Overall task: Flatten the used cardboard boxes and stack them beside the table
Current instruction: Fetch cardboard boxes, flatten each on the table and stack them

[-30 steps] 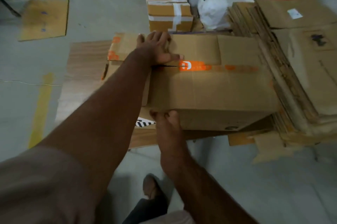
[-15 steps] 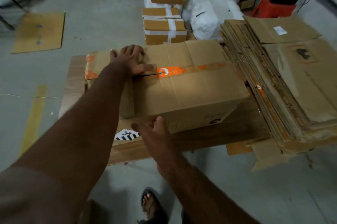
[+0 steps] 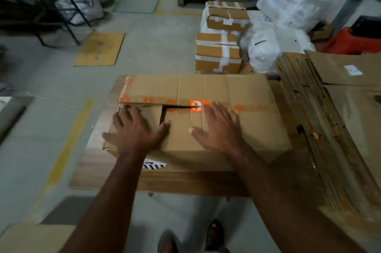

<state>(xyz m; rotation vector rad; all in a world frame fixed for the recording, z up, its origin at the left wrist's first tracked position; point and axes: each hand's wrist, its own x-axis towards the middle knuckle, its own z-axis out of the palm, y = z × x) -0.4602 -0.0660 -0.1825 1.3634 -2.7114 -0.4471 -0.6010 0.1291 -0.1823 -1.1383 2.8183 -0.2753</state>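
Observation:
A brown cardboard box (image 3: 253,127) with orange tape along its top seam lies on a low wooden table (image 3: 90,162). The seam is split at the left, leaving a dark gap between the flaps. My left hand (image 3: 136,129) lies flat with spread fingers on the near left flap. My right hand (image 3: 218,127) presses flat on the near top panel, fingertips at the orange tape. Neither hand grips anything. A tall stack of flattened boxes (image 3: 334,129) rests to the right, touching the table's right side.
Taped-up cartons (image 3: 216,55) and white sacks (image 3: 268,46) stand behind the table. A cardboard sheet (image 3: 101,48) lies on the floor at far left, near a metal rack (image 3: 41,5). A red crate (image 3: 354,40) sits at far right. My feet (image 3: 214,234) are below the table's near edge.
My left hand slid from the far flap back to the near left flap. My right hand came up from the box's front side onto its top. The view pulled back.

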